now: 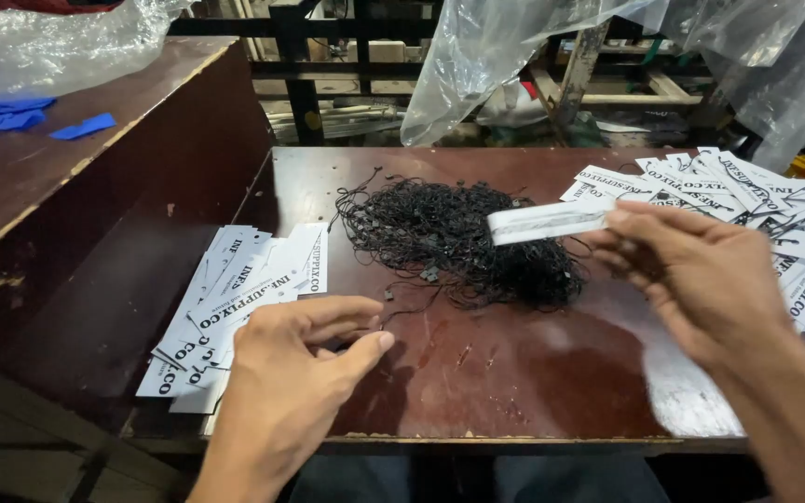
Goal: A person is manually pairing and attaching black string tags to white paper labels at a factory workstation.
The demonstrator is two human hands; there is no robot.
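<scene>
I see my right hand [691,279] pinching a white tag [547,223] over the glossy brown table [514,373], left hand [295,368] loosely curled, holding nothing visible, plastic sheeting [496,56] hanging at the frame's top.

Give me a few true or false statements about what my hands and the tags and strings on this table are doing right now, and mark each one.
1. The right hand holds one white paper tag. True.
2. The tangled pile of black strings lies on the floor. False: it lies on the dark wooden table.
3. The left hand grips a pair of scissors. False: its fingers pinch together near a thin black string; no scissors show.
4. A stack of white paper tags lies by the left hand. True.
</scene>
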